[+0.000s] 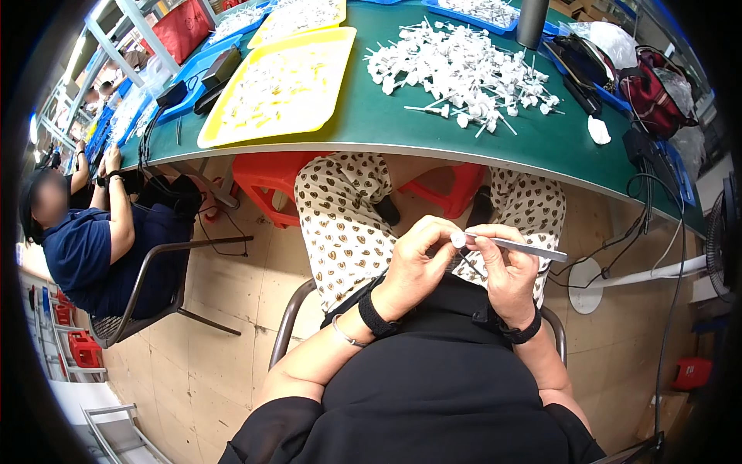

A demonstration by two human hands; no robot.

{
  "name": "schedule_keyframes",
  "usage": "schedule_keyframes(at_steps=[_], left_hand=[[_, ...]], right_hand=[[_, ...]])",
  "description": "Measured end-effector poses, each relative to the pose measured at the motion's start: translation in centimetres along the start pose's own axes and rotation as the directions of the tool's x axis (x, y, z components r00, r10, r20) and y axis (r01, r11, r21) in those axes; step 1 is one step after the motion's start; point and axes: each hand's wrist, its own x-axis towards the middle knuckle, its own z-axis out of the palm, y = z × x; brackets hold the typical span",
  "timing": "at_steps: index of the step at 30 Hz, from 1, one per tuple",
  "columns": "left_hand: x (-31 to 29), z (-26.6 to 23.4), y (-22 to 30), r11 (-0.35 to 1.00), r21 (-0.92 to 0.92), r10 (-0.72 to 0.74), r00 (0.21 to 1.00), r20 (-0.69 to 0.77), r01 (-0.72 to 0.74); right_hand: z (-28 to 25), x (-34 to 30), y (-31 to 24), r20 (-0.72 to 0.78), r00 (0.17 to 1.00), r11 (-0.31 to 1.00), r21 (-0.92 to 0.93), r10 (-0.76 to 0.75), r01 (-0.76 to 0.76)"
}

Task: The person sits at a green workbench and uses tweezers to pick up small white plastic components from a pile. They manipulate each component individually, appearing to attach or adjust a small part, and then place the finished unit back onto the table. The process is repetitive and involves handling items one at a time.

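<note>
Above my lap, my left hand (420,261) pinches a small white round-headed plastic piece (458,240) between thumb and fingertips. Beside it, my right hand (506,272) is closed around grey metal tweezers (533,249), whose broad end sticks out to the right. The tips meet the white piece or lie very close to it; the fingers cover the exact contact. On the green table (363,116) ahead lies a loose heap of similar white pieces with thin stems (464,69).
A yellow tray (340,73) of small white and yellow parts stands left of the heap. At the right are a dark red bag (657,89), black cables (645,185) and a fan (719,232). A co-worker (116,232) sits at the left. Red stools (267,182) stand under the table.
</note>
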Motion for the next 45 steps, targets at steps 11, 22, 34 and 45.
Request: schedule_keyframes(at_steps=[11, 22, 34, 45], left_hand=[[-0.2, 0.1, -0.2, 1.0, 0.006, 0.003, 1.0, 0.001, -0.003], [-0.2, 0.2, -0.1, 1.0, 0.025, 0.003, 1.0, -0.012, -0.002], [-0.2, 0.1, -0.6, 0.999, -0.027, 0.016, 1.0, 0.007, -0.016], [-0.2, 0.1, -0.4, 0.998, -0.054, -0.016, 1.0, 0.017, 0.017]], right_hand=[[-0.4, 0.1, 0.0, 0.033, 0.999, 0.999, 0.015, 0.037, -0.038], [-0.6, 0.3, -0.3, 0.07, 0.997, 0.999, -0.05, 0.014, -0.01], [-0.7, 0.8, -1.5, 0.087, 0.993, 0.996, 0.019, 0.082, -0.084], [-0.3, 0.2, 0.0, 0.038, 0.999, 0.999, 0.034, 0.013, -0.014]])
